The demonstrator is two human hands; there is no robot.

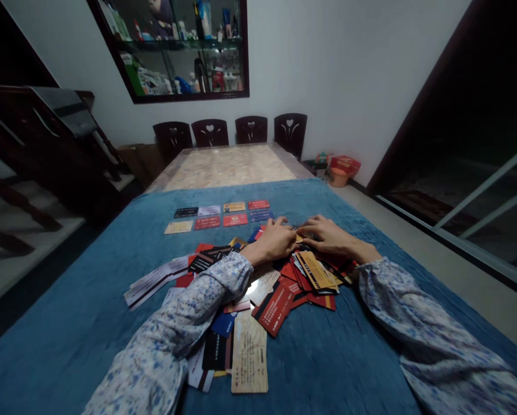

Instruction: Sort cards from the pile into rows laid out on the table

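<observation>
My left hand (274,239) and my right hand (328,236) meet over the far side of a loose heap of cards. Their fingertips curl toward each other around the edge of a yellowish card (299,238), partly hidden by the fingers. Below my right hand lies a small stack topped by a yellow card (316,271). Nearer to me are a red card (274,306) and a beige card (249,353). White cards with dark stripes (157,281) fan out on the left, and my left forearm covers part of the heap.
Beyond the heap, several cards lie in two rows, among them a red card (235,219) and a black card (186,212). A blue cloth (98,271) covers the near table; its bare stone top (236,164) shows behind. Dark chairs (252,129) stand at the far end.
</observation>
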